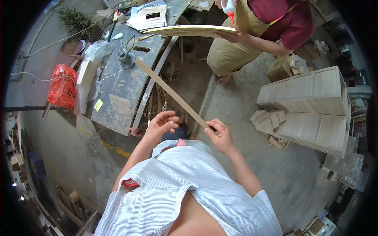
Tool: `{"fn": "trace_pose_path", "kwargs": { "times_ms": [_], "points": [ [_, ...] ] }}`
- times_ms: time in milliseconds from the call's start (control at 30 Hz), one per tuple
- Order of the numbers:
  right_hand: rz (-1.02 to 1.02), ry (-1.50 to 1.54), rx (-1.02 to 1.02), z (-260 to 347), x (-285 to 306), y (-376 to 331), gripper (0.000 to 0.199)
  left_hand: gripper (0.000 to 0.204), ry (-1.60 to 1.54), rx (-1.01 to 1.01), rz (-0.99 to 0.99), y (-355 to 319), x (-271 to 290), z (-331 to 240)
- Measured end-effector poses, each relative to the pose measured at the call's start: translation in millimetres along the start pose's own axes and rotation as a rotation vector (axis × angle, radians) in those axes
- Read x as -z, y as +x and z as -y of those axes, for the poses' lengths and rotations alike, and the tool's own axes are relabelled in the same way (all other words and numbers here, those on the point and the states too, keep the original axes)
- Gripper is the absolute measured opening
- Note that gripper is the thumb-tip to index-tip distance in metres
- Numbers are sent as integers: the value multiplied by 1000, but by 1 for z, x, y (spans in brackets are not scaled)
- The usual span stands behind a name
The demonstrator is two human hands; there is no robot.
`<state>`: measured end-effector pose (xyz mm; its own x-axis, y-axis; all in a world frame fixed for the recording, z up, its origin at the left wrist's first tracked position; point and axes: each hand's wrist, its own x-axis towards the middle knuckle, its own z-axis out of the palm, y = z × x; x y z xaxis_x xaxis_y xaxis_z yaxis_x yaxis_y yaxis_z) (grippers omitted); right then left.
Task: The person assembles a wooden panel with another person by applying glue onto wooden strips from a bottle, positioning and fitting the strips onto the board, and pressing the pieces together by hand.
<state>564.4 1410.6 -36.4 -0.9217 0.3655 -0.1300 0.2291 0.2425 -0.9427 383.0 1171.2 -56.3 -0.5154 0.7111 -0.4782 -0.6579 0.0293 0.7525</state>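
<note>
1 long tan wooden strip (173, 94): near end pinched by right hand (221, 137), seemingly for control; left hand (159, 126) empty, loosely spread.

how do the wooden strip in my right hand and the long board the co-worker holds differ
The strip is in your right hand; the board is in the co-worker's hand. The strip slants up to the left; the board runs nearly crosswise in the picture. The strip looks brown; the board, paler. Both look long and wooden.
</note>
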Motion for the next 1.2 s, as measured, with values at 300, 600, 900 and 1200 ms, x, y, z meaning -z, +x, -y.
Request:
{"fn": "trace_pose_path", "kwargs": {
  "times_ms": [300,600,900,1200],
  "points": [
    [17,-130,-77,18,59,83,22,44,-102,-94,62,133,-24,-35],
    [106,-289,44,13,99,170,22,56,-120,-162,72,194,-52,-70],
    [321,-234,195,-7,160,229,21,42,-186,-270,-284,208,-102,-76],
    [474,-242,266,-25,190,253,20,34,-263,-257,-484,207,-134,-50]
  ]
}}
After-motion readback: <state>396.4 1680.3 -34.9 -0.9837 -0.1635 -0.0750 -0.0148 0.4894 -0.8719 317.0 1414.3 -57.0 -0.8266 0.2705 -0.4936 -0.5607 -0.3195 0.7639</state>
